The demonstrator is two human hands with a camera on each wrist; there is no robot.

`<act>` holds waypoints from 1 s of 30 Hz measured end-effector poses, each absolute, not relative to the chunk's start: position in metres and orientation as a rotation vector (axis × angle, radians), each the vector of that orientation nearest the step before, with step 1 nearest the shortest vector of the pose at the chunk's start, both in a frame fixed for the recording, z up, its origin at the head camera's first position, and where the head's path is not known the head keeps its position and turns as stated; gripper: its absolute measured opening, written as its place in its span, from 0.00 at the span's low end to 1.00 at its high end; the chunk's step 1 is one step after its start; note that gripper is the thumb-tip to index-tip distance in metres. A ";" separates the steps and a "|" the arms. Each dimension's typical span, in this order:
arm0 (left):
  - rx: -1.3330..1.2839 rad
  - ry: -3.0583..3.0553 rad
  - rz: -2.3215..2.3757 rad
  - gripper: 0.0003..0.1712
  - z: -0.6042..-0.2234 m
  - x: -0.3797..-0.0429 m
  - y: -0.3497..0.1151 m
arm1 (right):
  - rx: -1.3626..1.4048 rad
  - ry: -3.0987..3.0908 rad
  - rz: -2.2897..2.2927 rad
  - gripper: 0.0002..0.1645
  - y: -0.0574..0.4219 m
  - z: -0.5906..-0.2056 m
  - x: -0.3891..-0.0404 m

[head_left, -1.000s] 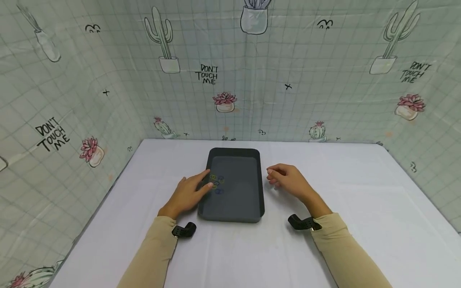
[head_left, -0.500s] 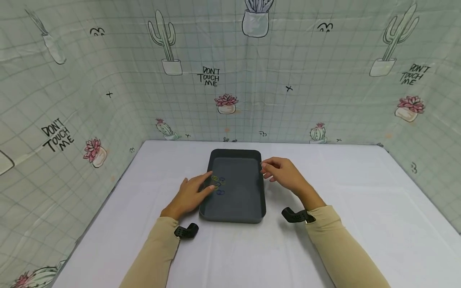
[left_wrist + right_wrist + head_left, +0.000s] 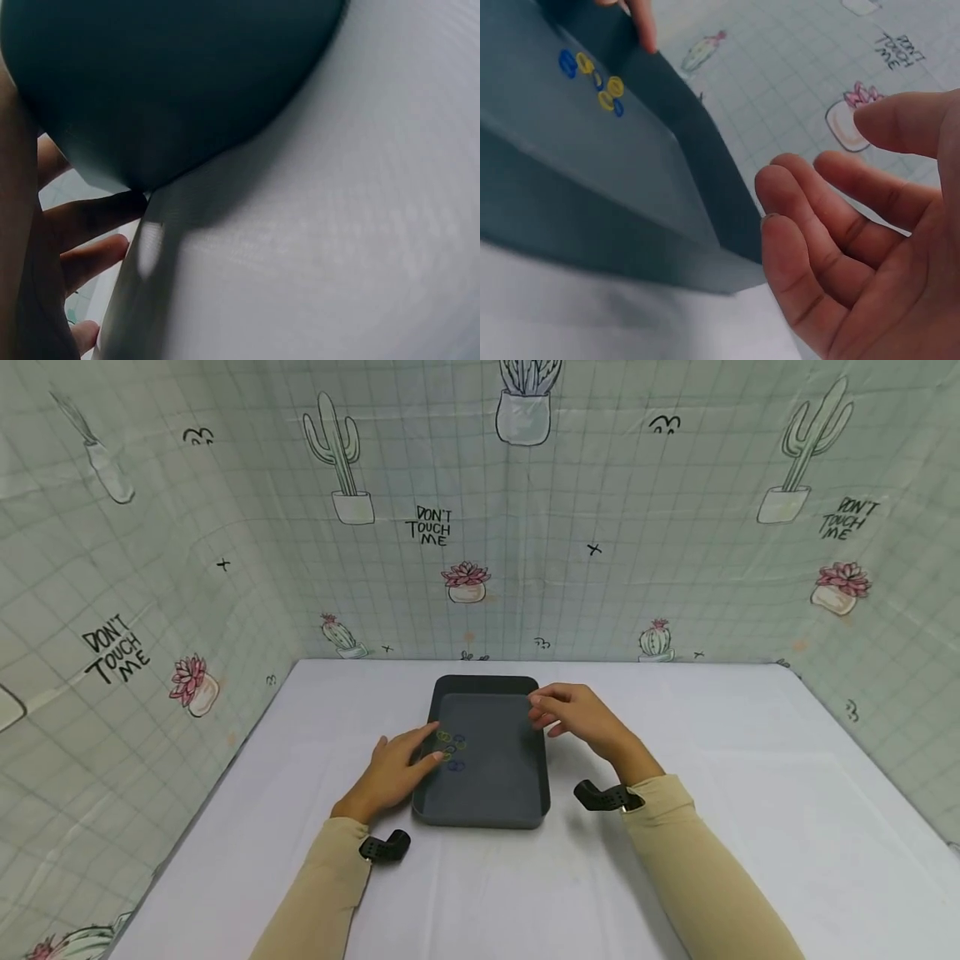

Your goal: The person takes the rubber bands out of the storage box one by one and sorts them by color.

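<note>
A dark grey rectangular tray lies on the white table. Several small blue and yellow rings are gathered inside it, near its left wall. Across that wall lies my left hand, index finger and thumb stretched over the rim, a finger touching the tray's outer side in the left wrist view. My right hand hovers at the upper right rim, its fingertips overlapping the tray in the head view. Its fingers are loosely bent, thumb apart from them, and nothing is between them.
Behind the white tabletop hangs a grid-patterned cloth with cactus drawings, which also covers the left and right sides. A black wrist-worn device sits on the left wrist and a similar black device on the right.
My right hand has moved left from the table beside the tray to over its right rim. My left hand stays at the left wall, and the rings have not moved.
</note>
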State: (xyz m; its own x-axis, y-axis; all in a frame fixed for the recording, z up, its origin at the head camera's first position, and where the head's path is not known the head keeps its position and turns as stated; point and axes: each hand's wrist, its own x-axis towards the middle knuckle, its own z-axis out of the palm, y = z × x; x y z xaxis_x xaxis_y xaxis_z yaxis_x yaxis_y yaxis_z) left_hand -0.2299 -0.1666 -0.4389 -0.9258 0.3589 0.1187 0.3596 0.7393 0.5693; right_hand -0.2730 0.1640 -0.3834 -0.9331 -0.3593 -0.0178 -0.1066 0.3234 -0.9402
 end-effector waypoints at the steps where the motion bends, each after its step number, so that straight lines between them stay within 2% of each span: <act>1: -0.602 -2.921 -0.963 0.36 -0.439 -0.230 -0.168 | -0.440 2.357 -1.650 0.25 0.162 -0.382 -0.275; 11: -0.589 -2.912 -0.974 0.36 -0.441 -0.230 -0.169 | -0.499 2.269 -1.605 0.26 0.140 -0.376 -0.292; 24: -0.552 -2.938 -0.966 0.39 -0.439 -0.232 -0.168 | -0.552 2.253 -1.477 0.25 0.111 -0.378 -0.297; 30: -0.552 -2.958 -0.983 0.39 -0.439 -0.232 -0.166 | -0.564 2.205 -1.407 0.29 0.100 -0.382 -0.297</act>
State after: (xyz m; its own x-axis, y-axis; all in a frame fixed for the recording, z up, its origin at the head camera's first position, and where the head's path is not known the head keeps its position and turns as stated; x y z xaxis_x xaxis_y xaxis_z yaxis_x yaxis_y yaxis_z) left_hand -0.2319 -0.1659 -0.4391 -0.9389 0.3334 0.0855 0.3183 0.7464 0.5844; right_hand -0.2972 0.0999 -0.3817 -0.8094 -0.5649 -0.1603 -0.0928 0.3927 -0.9150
